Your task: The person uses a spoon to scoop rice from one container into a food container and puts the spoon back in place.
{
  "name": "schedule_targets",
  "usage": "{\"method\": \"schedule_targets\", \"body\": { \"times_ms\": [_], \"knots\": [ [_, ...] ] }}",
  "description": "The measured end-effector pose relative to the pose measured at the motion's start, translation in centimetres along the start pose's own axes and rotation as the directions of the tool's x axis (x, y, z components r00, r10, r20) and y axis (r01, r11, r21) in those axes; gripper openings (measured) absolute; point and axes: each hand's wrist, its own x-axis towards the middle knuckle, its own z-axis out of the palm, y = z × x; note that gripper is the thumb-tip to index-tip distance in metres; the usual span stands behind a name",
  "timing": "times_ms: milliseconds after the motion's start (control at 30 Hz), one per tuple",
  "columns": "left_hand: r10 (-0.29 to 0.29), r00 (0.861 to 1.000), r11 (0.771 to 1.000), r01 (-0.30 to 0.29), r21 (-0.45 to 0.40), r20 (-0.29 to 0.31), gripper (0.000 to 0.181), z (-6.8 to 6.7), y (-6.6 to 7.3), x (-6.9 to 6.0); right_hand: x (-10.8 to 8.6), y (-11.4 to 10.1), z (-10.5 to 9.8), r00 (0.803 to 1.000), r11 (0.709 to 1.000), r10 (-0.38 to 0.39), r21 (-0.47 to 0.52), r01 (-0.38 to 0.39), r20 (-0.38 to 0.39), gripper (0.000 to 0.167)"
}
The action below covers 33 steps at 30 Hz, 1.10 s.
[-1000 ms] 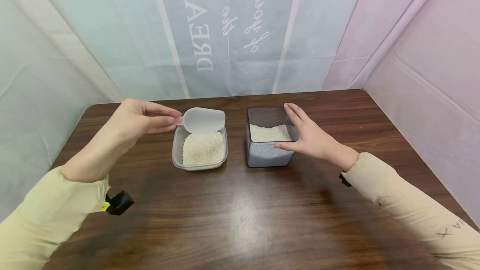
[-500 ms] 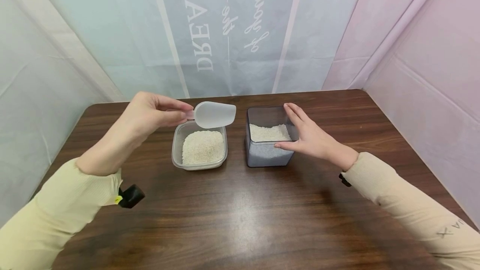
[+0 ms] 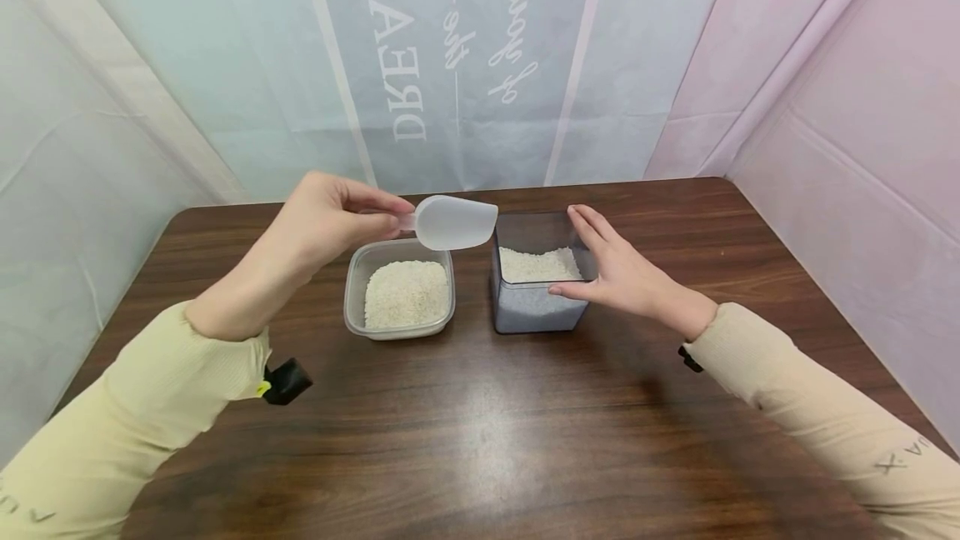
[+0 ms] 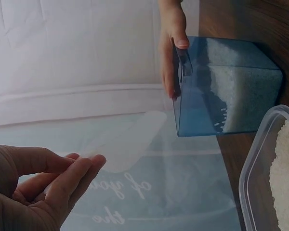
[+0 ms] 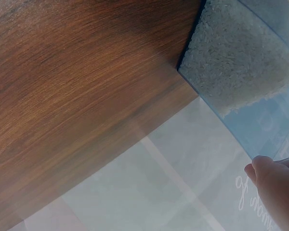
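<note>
My left hand (image 3: pixel 324 215) pinches the short handle of a translucent white scoop (image 3: pixel 456 223) between thumb and fingers. The scoop hangs above the gap between two containers, its tip at the left rim of a tall square bluish-grey bin (image 3: pixel 536 311); no rice shows in it. The bin is partly filled with white rice (image 3: pixel 540 265). My right hand (image 3: pixel 618 269) grips the bin's right side at the rim, thumb at the front and fingers at the back. Below the scoop, to the left, a low clear plastic tub (image 3: pixel 351 307) holds a mound of rice (image 3: pixel 405 294).
Both containers stand towards the back of a dark brown wooden table (image 3: pixel 420 432). Behind it hangs a pale blue curtain (image 3: pixel 472 140) with white lettering. White cloth rises on the left and right sides. A small black camera (image 3: pixel 287 382) sits on the left cuff.
My left hand has carried the scoop to the right and slightly up, from over the tub to the bin's left rim. The right hand and both containers have stayed put.
</note>
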Motion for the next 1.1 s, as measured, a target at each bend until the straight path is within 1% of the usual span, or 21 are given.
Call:
{"method": "schedule_targets", "body": {
  "times_ms": [167,300,367,533,633,667,767,933,1033,1100],
  "knots": [
    [0.03,1.0,0.999,-0.03,0.013,-0.005,0.023,0.6,0.5,0.5,0.0,0.0,0.0,1.0,1.0,0.0,0.001,0.0,0.005,0.104],
    [0.028,1.0,1.0,-0.028,0.007,-0.009,0.023,1.1,0.9,0.9,0.0,0.0,0.0,1.0,1.0,-0.001,-0.001,0.001,0.007,0.104],
    [0.026,1.0,0.999,-0.026,0.02,-0.009,0.022,1.4,1.2,1.2,0.0,0.0,0.0,1.0,1.0,-0.001,0.0,0.001,0.006,0.104],
    [0.015,1.0,1.0,-0.015,0.025,0.006,0.022,1.9,1.7,1.9,0.0,0.0,0.0,1.0,1.0,-0.008,-0.001,0.008,0.001,0.104],
    [0.017,1.0,0.999,-0.017,0.043,0.001,0.021,2.3,1.8,2.3,0.0,0.0,0.0,1.0,1.0,-0.011,-0.002,0.011,-0.001,0.104],
    [0.024,1.0,0.998,-0.024,0.058,-0.001,0.021,2.5,1.8,2.5,0.0,0.0,0.0,1.0,1.0,-0.011,-0.001,0.011,-0.002,0.104],
    [0.042,0.999,0.997,-0.041,0.07,-0.007,0.019,2.9,1.8,2.9,-0.1,-0.1,0.0,1.0,1.0,-0.007,0.001,0.007,-0.002,0.104],
    [0.067,0.998,0.994,-0.068,0.082,0.012,0.019,3.3,2.0,3.4,-0.1,0.0,0.0,1.0,1.0,-0.004,0.0,0.004,-0.002,0.104],
    [0.075,0.997,0.993,-0.075,0.097,0.004,0.019,3.6,2.1,3.6,-0.1,0.0,0.0,1.0,1.0,-0.004,-0.004,0.004,-0.002,0.104],
    [0.079,0.997,0.989,-0.077,0.125,-0.007,0.019,3.8,2.1,3.8,-0.1,0.0,0.0,1.0,1.0,-0.003,-0.004,0.003,0.0,0.104]
  ]
}}
